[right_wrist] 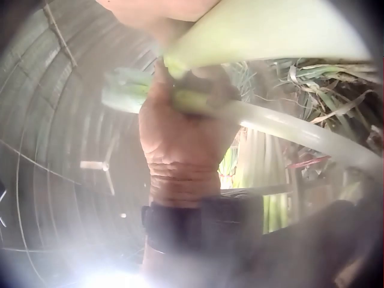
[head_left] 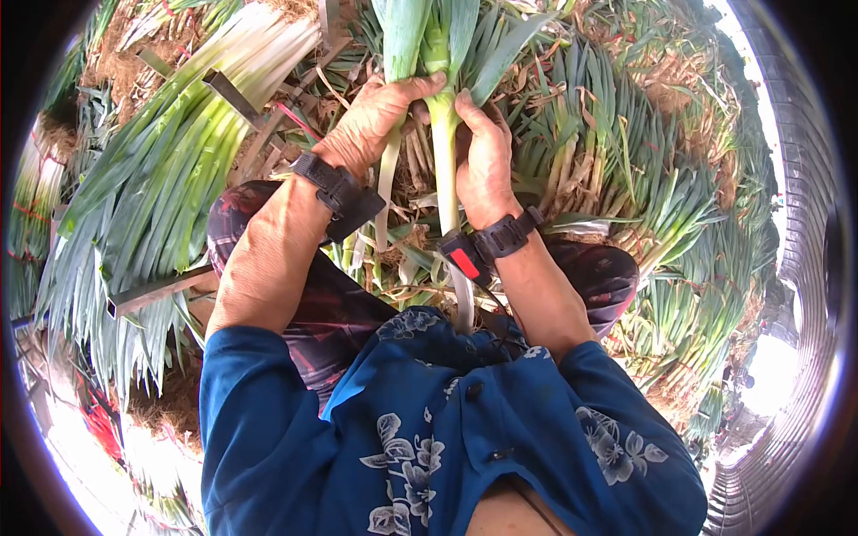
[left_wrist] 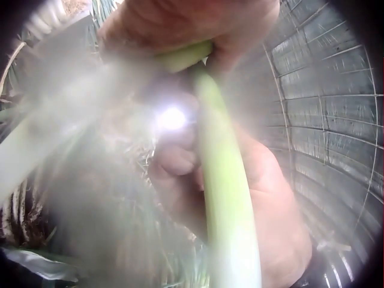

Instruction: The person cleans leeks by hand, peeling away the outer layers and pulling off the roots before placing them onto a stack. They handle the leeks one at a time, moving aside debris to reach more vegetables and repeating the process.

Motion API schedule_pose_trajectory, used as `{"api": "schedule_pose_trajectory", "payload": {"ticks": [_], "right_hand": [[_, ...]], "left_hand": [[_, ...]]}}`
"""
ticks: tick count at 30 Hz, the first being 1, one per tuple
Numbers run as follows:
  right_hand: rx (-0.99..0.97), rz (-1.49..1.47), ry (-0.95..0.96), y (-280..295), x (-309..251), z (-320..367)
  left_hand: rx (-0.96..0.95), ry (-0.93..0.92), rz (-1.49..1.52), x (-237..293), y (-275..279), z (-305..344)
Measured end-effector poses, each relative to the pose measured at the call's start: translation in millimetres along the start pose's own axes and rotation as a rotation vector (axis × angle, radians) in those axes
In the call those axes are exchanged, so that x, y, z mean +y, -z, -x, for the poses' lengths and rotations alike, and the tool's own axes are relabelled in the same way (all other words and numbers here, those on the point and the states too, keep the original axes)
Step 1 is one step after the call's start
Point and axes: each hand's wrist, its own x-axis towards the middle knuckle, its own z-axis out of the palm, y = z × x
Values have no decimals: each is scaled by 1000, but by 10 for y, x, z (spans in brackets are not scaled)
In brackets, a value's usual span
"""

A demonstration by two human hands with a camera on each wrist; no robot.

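In the head view, my left hand [head_left: 380, 116] grips a thinner leek [head_left: 389, 183], its thumb reaching across to a thicker leek [head_left: 445, 170]. My right hand [head_left: 487, 165] holds that thicker leek from the other side, thumb near where the leaves part. Both white ends point down toward the lap. The left wrist view has my left hand [left_wrist: 192, 24] above and my right hand [left_wrist: 264, 210] behind a pale green stalk [left_wrist: 225, 174]. In the right wrist view my left hand [right_wrist: 183, 135] is round a stalk [right_wrist: 300, 135], under part of my right hand [right_wrist: 162, 12]. Some fingers are hidden.
A large pile of leeks [head_left: 179, 170] lies at the left against metal bars [head_left: 232, 98]. More leeks [head_left: 599, 125] cover the ground at the right, with tied bundles [head_left: 31, 205] at the far left. The knees are bent on both sides.
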Motion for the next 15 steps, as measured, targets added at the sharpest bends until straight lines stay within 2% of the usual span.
{"api": "schedule_pose_trajectory", "payload": {"ticks": [3,7,11,13,14,15], "right_hand": [[32,-39,-57,257,84,-62],[259,-50,-138,422,110,46],[356,-263,-249,782,168,66],[525,-458,-343,1014,204,24],[549,-421,-334,1120,217,28],[529,-519,-353,1228,214,22]], "left_hand": [[-47,41,-5,22,7,17],[-27,54,-11,-16,-5,13],[-2,63,23,-107,19,-33],[-9,54,32,-101,84,-73],[22,13,17,-36,36,-19],[57,6,44,-48,61,-46]]}}
